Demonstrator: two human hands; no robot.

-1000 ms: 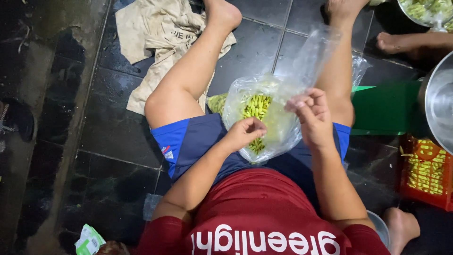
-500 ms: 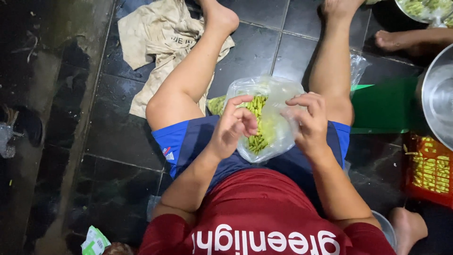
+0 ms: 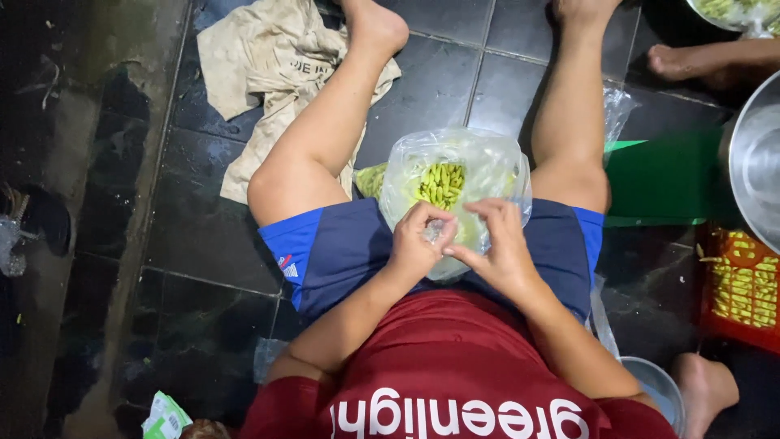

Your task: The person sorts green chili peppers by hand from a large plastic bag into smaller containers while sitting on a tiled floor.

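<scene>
At the centre of the frame, a clear plastic bag [image 3: 479, 175] of small yellow-green pods rests in the seated person's lap, propped between the thighs so it stays upright. The left hand [image 3: 418, 244] and right hand [image 3: 500, 252] are both closed on the bag's gathered neck (fingers pinched together there), keeping the mouth bunched shut. A crumpled cloth [image 3: 260, 73] lies on the tiled floor at upper left; a red crate [image 3: 743, 284] of similar pods sits at right.
</scene>
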